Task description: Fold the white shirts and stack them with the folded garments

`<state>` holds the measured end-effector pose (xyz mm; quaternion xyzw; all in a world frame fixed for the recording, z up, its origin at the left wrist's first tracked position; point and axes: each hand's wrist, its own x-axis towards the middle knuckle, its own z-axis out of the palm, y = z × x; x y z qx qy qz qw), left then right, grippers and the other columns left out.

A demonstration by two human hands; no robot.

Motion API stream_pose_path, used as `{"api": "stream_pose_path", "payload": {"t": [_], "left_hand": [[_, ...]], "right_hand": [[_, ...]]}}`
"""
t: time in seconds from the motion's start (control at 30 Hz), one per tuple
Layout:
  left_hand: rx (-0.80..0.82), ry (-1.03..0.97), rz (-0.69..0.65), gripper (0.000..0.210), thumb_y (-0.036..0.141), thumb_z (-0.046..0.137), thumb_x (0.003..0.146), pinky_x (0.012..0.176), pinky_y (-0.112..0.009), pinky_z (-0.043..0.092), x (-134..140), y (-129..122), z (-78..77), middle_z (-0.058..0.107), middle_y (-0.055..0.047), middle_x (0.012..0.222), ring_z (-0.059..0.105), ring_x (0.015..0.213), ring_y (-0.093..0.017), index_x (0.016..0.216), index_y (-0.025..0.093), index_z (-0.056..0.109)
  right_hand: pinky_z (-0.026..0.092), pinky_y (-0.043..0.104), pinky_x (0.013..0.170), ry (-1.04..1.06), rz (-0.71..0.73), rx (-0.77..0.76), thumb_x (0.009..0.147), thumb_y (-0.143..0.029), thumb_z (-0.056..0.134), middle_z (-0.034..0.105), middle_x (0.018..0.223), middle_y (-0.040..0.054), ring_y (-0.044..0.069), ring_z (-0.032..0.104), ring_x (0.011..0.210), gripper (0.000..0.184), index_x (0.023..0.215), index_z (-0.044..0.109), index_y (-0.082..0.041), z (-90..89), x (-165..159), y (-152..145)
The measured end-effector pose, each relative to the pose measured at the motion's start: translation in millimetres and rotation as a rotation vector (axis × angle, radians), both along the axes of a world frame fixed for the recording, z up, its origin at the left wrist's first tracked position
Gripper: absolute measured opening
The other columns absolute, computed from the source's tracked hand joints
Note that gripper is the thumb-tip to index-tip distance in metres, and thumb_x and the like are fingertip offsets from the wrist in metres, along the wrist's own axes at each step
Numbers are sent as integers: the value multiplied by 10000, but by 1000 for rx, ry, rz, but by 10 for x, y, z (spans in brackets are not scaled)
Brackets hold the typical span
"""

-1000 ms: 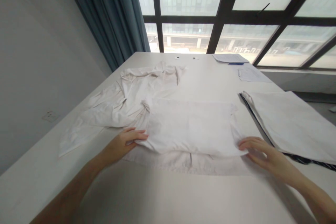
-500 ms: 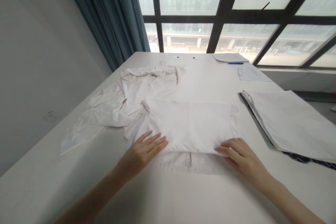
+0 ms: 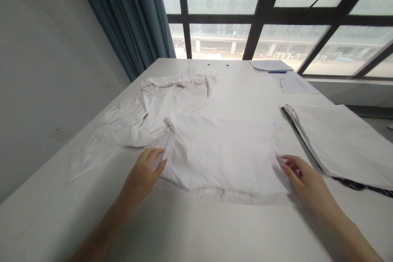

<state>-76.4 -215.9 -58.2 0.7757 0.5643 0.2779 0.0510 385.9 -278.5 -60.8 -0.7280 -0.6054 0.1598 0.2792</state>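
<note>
In front of me lies a white garment (image 3: 224, 151), its near part spread into a flat, folded panel. A gathered twist joins this panel at the left to a crumpled part that stretches away to the back left. My left hand (image 3: 143, 172) is at the panel's left edge, its thumb and fingers closed on the fabric there. At the opposite edge, my right hand (image 3: 302, 176) pinches the cloth and holds it slightly raised. A lower layer shows along the near hem, beneath the top layer.
The garment rests on a white table (image 3: 215, 233). To the right lies folded white cloth (image 3: 344, 143) with a dark patterned edge. Papers (image 3: 270, 65) and a blue pen (image 3: 277, 72) lie at the far right. Behind are a blue curtain (image 3: 132, 20) and windows.
Both hands have moved outward to the panel's side edges. The top layer now reaches nearer to me and covers more of the lower hem.
</note>
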Motion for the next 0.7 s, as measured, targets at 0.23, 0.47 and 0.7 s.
{"api": "stream_pose_path", "payload": {"t": [0.23, 0.47, 0.7], "left_hand": [[-67, -35, 41, 344, 344, 492, 873, 800, -363, 518, -17, -3, -79, 620, -33, 790, 601, 784, -219, 1132, 160, 627], [-124, -61, 41, 359, 324, 472, 876, 787, -320, 513, -5, -39, 1, 598, -18, 774, 590, 745, -193, 1155, 174, 643], [-120, -28, -5, 368, 348, 480, 883, 810, -335, 506, 1, -44, 9, 612, -30, 783, 588, 796, -209, 1160, 174, 647]], "right_hand": [[462, 338, 620, 43, -32, -67, 829, -593, 509, 651, 748, 33, 198, 583, 624, 545, 1212, 542, -205, -17, -14, 15], [488, 321, 609, 147, 122, -186, 788, -565, 602, 659, 748, 25, 194, 602, 629, 582, 1241, 522, -207, 37, 46, -33], [430, 314, 498, 49, -106, -110, 787, -653, 504, 647, 629, 28, 186, 563, 461, 550, 1088, 563, -196, 36, 16, -52]]}}
